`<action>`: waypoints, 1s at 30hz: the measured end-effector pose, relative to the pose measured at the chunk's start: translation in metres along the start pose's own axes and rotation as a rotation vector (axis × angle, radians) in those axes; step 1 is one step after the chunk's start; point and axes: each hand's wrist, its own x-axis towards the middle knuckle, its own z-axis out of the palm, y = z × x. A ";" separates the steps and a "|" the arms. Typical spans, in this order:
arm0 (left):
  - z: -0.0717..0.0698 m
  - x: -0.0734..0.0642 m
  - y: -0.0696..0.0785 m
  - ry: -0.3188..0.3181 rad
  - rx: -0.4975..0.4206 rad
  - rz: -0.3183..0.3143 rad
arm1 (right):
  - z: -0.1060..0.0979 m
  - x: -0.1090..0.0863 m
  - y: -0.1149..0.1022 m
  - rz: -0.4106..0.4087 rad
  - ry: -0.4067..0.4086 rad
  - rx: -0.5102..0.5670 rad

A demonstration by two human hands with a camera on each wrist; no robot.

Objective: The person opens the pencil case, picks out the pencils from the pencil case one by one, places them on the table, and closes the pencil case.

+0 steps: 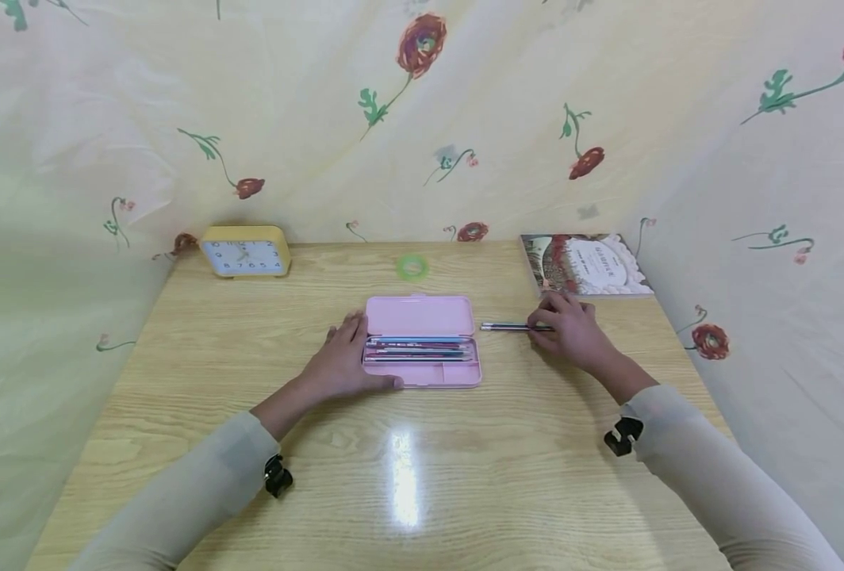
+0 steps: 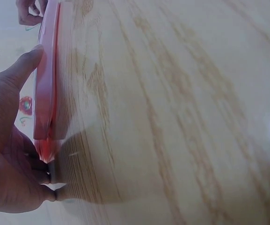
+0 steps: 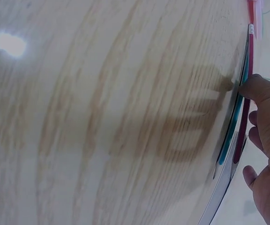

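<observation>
Left hand (image 1: 339, 365) against an open pencil case (image 1: 419, 316), centre of frame; pencils (image 1: 505, 327) pinched by the right hand (image 1: 570, 331), right of centre.
Left forearm enters from the lower left; the hand's fingers are extended and spread, lying along the case's left side, thumb straight at its near edge. Case is pink plastic, lid laid back toward the top of the frame, several pencils (image 1: 422, 349) lengthwise in the tray, divided compartments nearest the viewer. Right forearm enters from the lower right, thumb and fingertips gripping dark red and teal pencils, as the right wrist view shows.
</observation>
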 end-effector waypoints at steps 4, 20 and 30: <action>0.000 0.000 0.001 0.005 0.002 0.000 | 0.000 0.000 -0.001 0.012 -0.006 -0.011; -0.002 -0.001 0.002 0.003 -0.005 -0.011 | 0.009 0.024 -0.034 -0.020 -0.036 0.084; -0.005 -0.004 0.005 -0.001 -0.038 -0.010 | 0.022 0.048 -0.083 -0.191 -0.089 0.068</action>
